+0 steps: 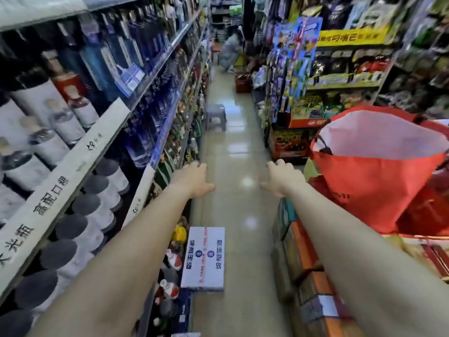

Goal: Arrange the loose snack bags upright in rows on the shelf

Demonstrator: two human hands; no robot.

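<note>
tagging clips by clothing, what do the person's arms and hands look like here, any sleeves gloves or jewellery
The left forearm and right forearm are bare as far as the frame edge, with no sleeve showing. The left hand and right hand wear no gloves. No watch, bracelet or ring shows on the visible sides, and no markings can be made out.

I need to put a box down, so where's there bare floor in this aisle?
Bare floor runs down the middle, between the white carton on the left and the stacked boxes on the right, then on to the grey stool. The right side is crowded by the red bag, and the bottle shelves are packed full.
</note>
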